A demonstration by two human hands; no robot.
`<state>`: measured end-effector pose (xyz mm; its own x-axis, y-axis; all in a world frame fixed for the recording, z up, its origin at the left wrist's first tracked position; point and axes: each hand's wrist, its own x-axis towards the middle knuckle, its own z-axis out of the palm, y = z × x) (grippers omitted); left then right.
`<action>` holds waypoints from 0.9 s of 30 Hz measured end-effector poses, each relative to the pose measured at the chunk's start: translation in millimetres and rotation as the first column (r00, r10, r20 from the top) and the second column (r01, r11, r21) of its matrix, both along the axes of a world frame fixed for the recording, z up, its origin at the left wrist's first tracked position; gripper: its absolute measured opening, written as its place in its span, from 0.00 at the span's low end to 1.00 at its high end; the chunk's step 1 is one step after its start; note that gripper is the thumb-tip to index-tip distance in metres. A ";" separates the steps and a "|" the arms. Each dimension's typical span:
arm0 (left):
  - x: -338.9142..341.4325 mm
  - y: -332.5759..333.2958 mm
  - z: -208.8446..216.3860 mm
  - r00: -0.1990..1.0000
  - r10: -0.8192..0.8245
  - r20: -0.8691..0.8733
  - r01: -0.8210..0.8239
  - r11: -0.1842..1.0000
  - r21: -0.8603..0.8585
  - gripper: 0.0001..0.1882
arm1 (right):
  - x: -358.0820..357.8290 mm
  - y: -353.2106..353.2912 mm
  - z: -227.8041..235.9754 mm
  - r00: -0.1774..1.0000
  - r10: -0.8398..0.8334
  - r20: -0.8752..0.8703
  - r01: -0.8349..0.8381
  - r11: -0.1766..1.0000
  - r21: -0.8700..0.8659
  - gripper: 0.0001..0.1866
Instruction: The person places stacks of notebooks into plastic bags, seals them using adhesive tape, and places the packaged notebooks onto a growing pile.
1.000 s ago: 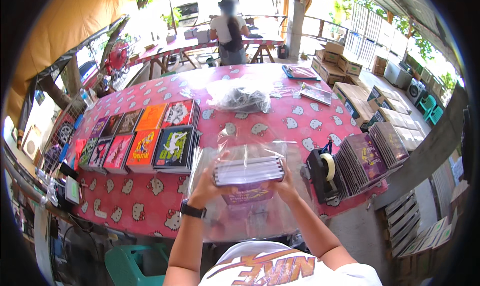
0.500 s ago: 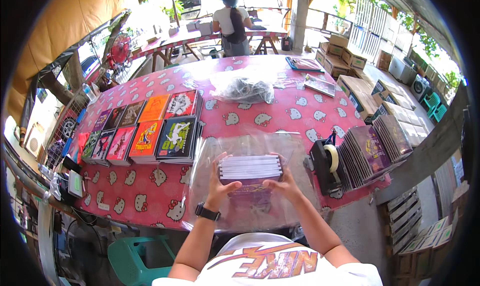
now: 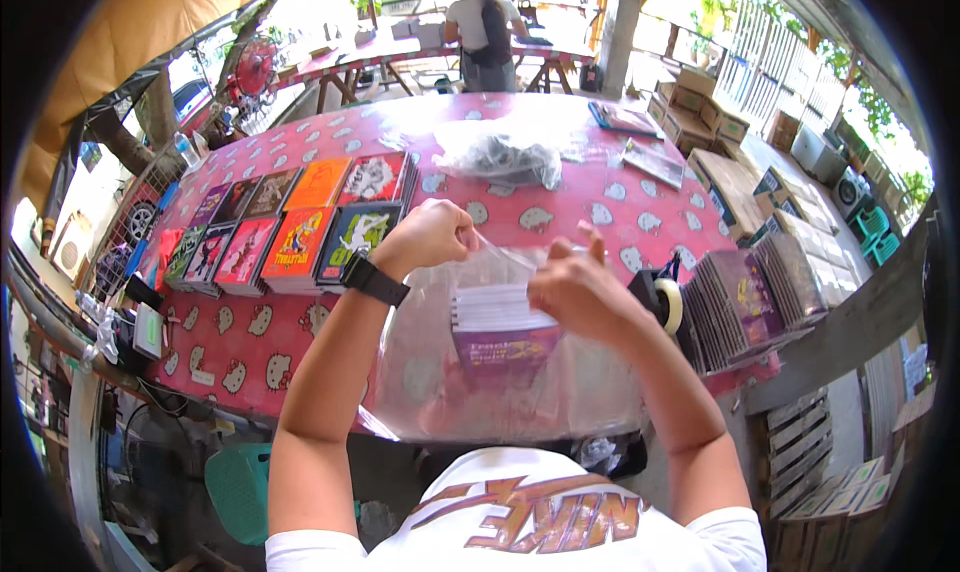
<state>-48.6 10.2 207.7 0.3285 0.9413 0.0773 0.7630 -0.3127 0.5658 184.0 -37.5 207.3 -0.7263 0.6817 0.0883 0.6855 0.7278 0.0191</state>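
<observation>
A stack of purple-covered notebooks (image 3: 503,347) stands in front of me, white page edges on top. It rests on a large sheet of clear plastic (image 3: 420,392) spread at the near edge of the table. Beyond the stack's left side, my left hand (image 3: 432,237) pinches the far edge of the plastic, with a dark watch on that wrist. My right hand (image 3: 585,284) is beside the stack's top right corner, its fingers curled on the same plastic and one finger raised. A stretched fold of plastic runs between both hands.
Colourful notebook stacks (image 3: 300,242) stand on the left of the pink patterned table (image 3: 300,347). At right are a tape dispenser (image 3: 660,302) and rows of purple notebooks (image 3: 730,307). Crumpled plastic (image 3: 505,160) lies farther back. A person (image 3: 487,32) stands at another table.
Both hands have let go of the notebook stack's sides and moved up and away from me. They now grip the far edge of the plastic and lift it.
</observation>
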 end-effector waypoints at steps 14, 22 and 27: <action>39.8 -83.3 14.6 0.994 -0.100 -0.032 0.097 0.746 0.659 0.11 | 76.5 -4.9 -69.7 0.542 -0.166 -0.824 -0.056 0.971 -0.233 0.15; 32.6 -111.6 3.1 0.930 -0.349 -0.115 0.357 0.781 0.512 0.05 | 44.5 -4.1 -75.7 0.732 0.117 -0.671 -0.309 0.935 -0.173 0.17; -19.6 -115.1 -71.7 0.921 0.128 0.369 -0.308 0.820 0.483 0.23 | 36.9 -4.8 -79.4 0.770 0.160 -0.617 -0.314 0.938 -0.148 0.18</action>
<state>-68.2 -104.9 136.0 -0.0057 0.7705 0.6375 0.6626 -0.4745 0.5795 220.9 -42.3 127.8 -0.7243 0.5500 0.4158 0.3099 0.7984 -0.5162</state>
